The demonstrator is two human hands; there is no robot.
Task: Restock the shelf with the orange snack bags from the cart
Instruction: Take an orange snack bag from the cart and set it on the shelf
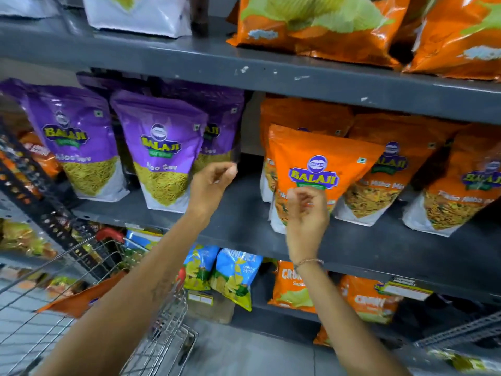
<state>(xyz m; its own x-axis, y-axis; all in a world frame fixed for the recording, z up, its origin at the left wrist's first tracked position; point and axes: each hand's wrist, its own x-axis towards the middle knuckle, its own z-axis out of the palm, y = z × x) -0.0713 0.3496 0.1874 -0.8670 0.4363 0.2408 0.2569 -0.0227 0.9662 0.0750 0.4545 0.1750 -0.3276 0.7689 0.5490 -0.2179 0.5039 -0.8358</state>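
I read this as the placing step: my right hand [306, 210] is curled against the lower front of the orange snack bag [322, 169], though I can't tell if it's truly gripping or only steadying. My left hand [211, 185] is loosely curled, empty, at 9 o'clock of the bag. The bag stands on the middle shelf [244, 213], long axis vertical w/ the top leaning to approx 11 o'clock, label facing me. Next I'd straighten it, let go, then reach to 7 o'clock for the orange bag in cart [81, 297].
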